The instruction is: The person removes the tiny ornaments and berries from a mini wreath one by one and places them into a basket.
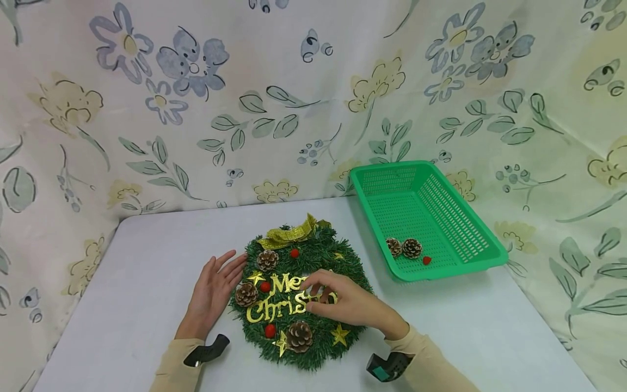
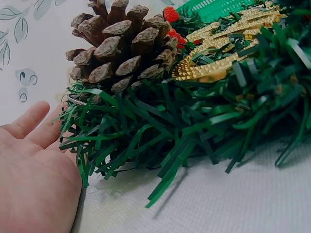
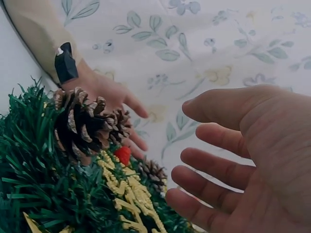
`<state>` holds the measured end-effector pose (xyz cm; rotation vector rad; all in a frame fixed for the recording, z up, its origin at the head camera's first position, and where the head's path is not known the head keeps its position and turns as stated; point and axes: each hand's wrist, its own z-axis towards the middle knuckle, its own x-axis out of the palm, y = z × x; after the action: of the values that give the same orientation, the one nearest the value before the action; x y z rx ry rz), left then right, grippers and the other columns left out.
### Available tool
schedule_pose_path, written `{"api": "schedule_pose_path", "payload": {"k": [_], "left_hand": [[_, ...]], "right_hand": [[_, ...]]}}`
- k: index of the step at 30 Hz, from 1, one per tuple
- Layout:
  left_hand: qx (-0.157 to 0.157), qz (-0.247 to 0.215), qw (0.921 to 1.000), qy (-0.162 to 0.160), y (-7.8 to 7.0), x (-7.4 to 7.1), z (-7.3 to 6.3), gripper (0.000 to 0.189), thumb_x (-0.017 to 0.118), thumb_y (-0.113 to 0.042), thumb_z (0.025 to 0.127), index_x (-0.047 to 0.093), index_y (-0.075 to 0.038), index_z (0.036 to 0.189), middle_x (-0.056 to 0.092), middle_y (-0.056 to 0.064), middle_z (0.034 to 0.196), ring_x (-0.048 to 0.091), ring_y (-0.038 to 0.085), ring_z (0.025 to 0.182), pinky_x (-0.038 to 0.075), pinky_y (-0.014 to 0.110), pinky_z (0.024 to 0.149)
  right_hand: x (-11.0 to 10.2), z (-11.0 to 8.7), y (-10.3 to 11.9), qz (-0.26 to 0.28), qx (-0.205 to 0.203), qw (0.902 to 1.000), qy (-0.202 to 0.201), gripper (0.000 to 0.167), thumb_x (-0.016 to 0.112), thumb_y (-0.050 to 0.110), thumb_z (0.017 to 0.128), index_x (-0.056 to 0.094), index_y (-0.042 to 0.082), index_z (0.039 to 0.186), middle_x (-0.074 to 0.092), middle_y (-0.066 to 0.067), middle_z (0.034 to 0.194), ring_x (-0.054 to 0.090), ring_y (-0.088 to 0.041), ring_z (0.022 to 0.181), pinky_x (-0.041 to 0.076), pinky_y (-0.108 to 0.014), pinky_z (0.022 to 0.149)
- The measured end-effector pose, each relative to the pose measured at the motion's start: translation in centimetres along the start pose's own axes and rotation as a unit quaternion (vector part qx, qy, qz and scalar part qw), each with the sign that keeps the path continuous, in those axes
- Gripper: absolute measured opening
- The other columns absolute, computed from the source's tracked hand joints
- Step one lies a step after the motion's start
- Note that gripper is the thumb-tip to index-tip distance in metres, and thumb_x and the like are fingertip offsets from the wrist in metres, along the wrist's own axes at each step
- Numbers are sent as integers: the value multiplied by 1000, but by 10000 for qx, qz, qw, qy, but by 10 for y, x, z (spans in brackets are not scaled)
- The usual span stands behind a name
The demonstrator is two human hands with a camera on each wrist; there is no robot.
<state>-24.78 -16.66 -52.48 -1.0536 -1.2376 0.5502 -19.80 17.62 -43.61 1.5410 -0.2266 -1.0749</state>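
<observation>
A green Christmas wreath [image 1: 320,356] lies flat on the white table, with gold "Merry Christmas" lettering [image 1: 264,311] across its middle, partly covered by my right hand. Three pine cones [image 1: 299,336], red balls [image 1: 270,330], gold stars [image 1: 340,335] and a gold ribbon [image 1: 286,236] decorate it. My left hand [image 1: 213,288] rests palm up at the wreath's left edge, its fingers extended against or partly under the greenery. Over the lettering hovers my right hand [image 1: 348,300], fingers loosely bent, thumb apart; the right wrist view shows nothing between them.
A green plastic basket [image 1: 448,270] stands at the back right. Inside it, near the front, are two pine cones [image 1: 412,249] and a red ball [image 1: 427,260]. A floral curtain [image 1: 274,147] hangs behind the table [image 1: 161,250].
</observation>
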Motion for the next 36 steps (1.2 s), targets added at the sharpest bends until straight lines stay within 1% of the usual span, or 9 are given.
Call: {"api": "schedule_pose_path", "payload": {"k": [4, 6, 11, 15, 18, 23, 29, 36], "left_hand": [[11, -12, 10000, -1, 0, 0, 0, 73, 19, -51, 111, 1, -2, 163, 17, 18, 169, 49, 2, 139, 43, 21, 114], [15, -15, 10000, 1, 0, 0, 0, 73, 19, -51, 111, 1, -2, 163, 19, 18, 169, 49, 2, 139, 43, 21, 114], [2, -12, 10000, -14, 0, 0, 0, 74, 19, -51, 111, 1, -2, 163, 21, 16, 169, 49, 2, 139, 43, 21, 114], [-13, 11, 10000, -29, 0, 0, 0, 74, 19, -52, 111, 1, -3, 163, 17, 19, 169, 50, 1, 139, 43, 20, 113], [-20, 29, 10000, -49, 0, 1, 0, 74, 19, -52, 111, 2, -3, 163, 13, 21, 170, 50, 1, 138, 43, 20, 113], [-13, -2, 10000, -23, -1, 1, 1, 73, 19, -51, 111, 1, -3, 163, 10, 22, 170, 50, 1, 138, 43, 20, 113], [-23, -94, 9999, -47, -1, 1, 1, 74, 21, -52, 111, 2, -3, 163, 15, 19, 170, 49, 2, 139, 43, 20, 113], [19, -48, 10000, -36, -1, 1, 1, 74, 20, -51, 111, 1, -2, 163, 14, 21, 170, 49, 2, 139, 43, 21, 113]], "right_hand": [[3, 1, -2, -24, 18, 9999, 111, 36, 64, 25, 102, 59, 9, 133, 62, -15, 125, 63, -28, 105, 57, -28, 82], [4, 2, -3, -63, 49, 9998, 156, 37, 65, 26, 101, 59, 10, 134, 61, -14, 126, 62, -30, 104, 56, -27, 81], [8, 3, -5, -208, 67, 9994, 273, 37, 67, 28, 100, 59, 11, 133, 62, -12, 125, 62, -28, 101, 56, -27, 80], [9, 3, -4, -268, 188, 9987, 402, 39, 66, 31, 100, 59, 12, 134, 62, -10, 127, 62, -25, 104, 55, -27, 83], [10, 3, -4, -423, 232, 9974, 528, 39, 66, 33, 100, 59, 15, 134, 62, -6, 128, 61, -22, 106, 54, -25, 86], [11, 3, -8, -681, 268, 9949, 693, 39, 65, 35, 101, 59, 18, 136, 61, -2, 129, 58, -18, 107, 54, -26, 86], [13, 4, -8, -590, 568, 9938, 755, 44, 66, 38, 100, 57, 19, 138, 60, -1, 127, 57, -15, 107, 54, -28, 90], [15, 5, -8, -584, 728, 9924, 807, 46, 67, 37, 99, 55, 20, 141, 59, -1, 127, 56, -12, 109, 54, -28, 93]]}}
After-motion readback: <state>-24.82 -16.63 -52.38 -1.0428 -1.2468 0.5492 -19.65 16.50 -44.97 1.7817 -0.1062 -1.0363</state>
